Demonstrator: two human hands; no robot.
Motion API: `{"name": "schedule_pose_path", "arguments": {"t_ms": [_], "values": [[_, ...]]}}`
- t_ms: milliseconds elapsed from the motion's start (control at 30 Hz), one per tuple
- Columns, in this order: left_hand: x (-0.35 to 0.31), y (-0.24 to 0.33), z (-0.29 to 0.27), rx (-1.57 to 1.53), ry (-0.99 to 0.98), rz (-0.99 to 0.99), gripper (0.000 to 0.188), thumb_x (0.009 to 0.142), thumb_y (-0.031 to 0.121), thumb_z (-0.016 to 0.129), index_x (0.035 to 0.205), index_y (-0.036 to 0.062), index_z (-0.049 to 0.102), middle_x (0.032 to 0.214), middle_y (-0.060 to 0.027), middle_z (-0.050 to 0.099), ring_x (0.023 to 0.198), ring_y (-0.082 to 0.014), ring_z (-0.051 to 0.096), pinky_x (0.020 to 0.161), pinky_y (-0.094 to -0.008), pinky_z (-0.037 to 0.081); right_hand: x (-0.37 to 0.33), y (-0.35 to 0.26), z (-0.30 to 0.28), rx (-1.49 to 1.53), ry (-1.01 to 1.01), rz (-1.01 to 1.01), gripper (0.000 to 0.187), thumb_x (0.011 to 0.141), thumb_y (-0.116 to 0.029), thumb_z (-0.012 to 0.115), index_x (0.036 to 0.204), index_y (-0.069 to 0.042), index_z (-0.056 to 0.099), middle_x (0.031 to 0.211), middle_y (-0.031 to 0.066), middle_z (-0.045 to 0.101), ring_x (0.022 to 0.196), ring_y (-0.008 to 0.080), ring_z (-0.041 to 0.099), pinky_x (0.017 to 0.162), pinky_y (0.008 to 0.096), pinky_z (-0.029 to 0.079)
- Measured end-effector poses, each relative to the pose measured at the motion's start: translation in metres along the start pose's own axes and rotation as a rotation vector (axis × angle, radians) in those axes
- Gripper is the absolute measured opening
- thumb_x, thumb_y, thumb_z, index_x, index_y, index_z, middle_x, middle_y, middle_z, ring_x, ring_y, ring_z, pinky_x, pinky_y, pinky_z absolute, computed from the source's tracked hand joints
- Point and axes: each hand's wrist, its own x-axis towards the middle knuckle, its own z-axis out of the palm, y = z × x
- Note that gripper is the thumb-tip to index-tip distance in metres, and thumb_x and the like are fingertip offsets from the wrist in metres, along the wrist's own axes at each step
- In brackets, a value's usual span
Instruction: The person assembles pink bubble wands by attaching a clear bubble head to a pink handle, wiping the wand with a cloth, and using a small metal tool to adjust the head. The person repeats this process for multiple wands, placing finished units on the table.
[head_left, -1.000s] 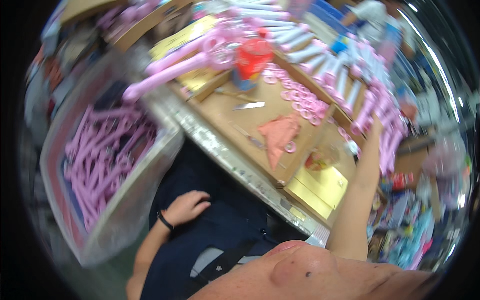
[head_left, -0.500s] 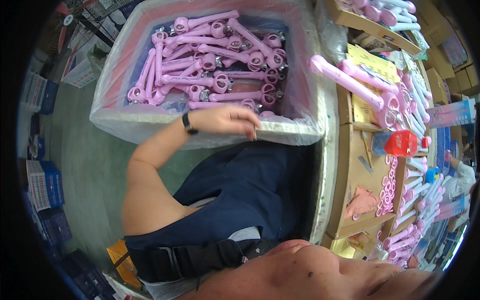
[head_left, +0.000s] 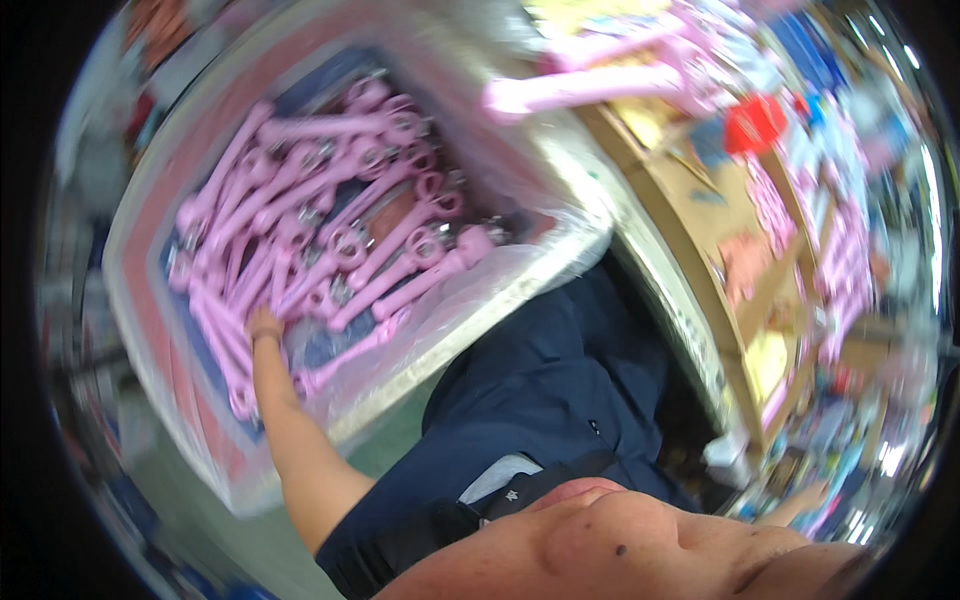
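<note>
At the left, a large plastic-lined bin is seen, filled with a loose heap of pink plastic wands, each a long straight handle ending in a round ring with what looks like a small metal fitting. The pieces are judged to be light, stiff and smooth, so some slipping is to be expected, and because they lie crossed and tangled, one lifted by its ring end is likely to drag its neighbours along. A hold around the middle of a straight handle is judged the surest, with the piece drawn out along its own length.

The left hand is reached down into the near left part of the heap, with the wrist and forearm rising from the lower edge. The hand is pressed among the handles and touches them, but the fingers are hidden by blur and by the pieces themselves, so whether anything is clasped cannot be told.

Further right, a cardboard-topped workbench is seen with a long pink tube at its far end, a red object and more pink parts scattered along it.

The right hand cannot be made out.
</note>
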Motion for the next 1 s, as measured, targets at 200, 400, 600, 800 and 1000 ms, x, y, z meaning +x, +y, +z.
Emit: {"name": "schedule_pose_path", "arguments": {"t_ms": [200, 400, 600, 800, 1000], "values": [[-0.027, 0.019, -0.034, 0.225, -0.060, 0.093, 0.058, 0.070, 0.025, 0.066, 0.123, 0.0063, 0.050, 0.118, -0.0191, 0.059, 0.113, -0.0329, 0.055, 0.100, -0.0438, 0.039, -0.047, -0.132, 0.007, 0.691, -0.019, -0.069, 0.028, 0.091, -0.021, 0.058, 0.111, -0.001, 0.061, 0.098, 0.0072, 0.064, 0.078, 0.0136, 0.059, 0.063, 0.0231, 0.047], [-0.076, 0.025, -0.090, -0.230, -0.163, 0.321, 0.052, 0.061, 0.029, 0.069, 0.100, -0.0043, 0.060, 0.092, -0.0247, 0.065, 0.088, -0.0364, 0.064, 0.080, -0.0411, 0.049, -0.167, -0.321, 0.027, 0.420, -0.683, -1.108, 0.020, 0.080, -0.002, 0.060, 0.099, -0.008, 0.062, 0.095, 0.0080, 0.064, 0.083, 0.0224, 0.065, 0.071, 0.0317, 0.051], [-0.203, 0.031, -0.136, -0.920, -0.034, 0.279, 0.035, 0.074, 0.011, 0.063, 0.104, -0.0066, 0.058, 0.082, -0.0079, 0.062, 0.068, -0.0148, 0.057, 0.059, -0.0263, 0.045, -0.219, -0.360, 0.099, 0.194, -1.089, -1.532, 0.023, 0.075, -0.003, 0.062, 0.097, -0.010, 0.063, 0.098, 0.0097, 0.059, 0.090, 0.0297, 0.059, 0.076, 0.0351, 0.049], [-0.324, 0.103, -0.168, -1.415, 0.400, 0.488, 0.042, 0.080, 0.005, 0.060, 0.119, -0.0040, 0.049, 0.090, -0.0092, 0.059, 0.077, -0.0146, 0.059, 0.065, -0.0272, 0.049, -0.203, -0.346, 0.131, 0.814, -0.923, -1.186, 0.008, 0.082, -0.010, 0.061, 0.090, -0.009, 0.063, 0.085, 0.0101, 0.058, 0.076, 0.0253, 0.059, 0.068, 0.0340, 0.048], [-0.407, 0.244, -0.187, -1.531, -0.348, 0.955, 0.043, 0.076, 0.000, 0.063, 0.118, -0.0011, 0.050, 0.083, -0.0057, 0.060, 0.065, -0.0120, 0.059, 0.061, -0.0253, 0.050, -0.159, -0.354, 0.120, 1.430, -1.162, -0.386, 0.014, 0.096, -0.014, 0.051, 0.102, -0.003, 0.051, 0.081, 0.0019, 0.057, 0.070, 0.0063, 0.053, 0.061, 0.0204, 0.043]]}}
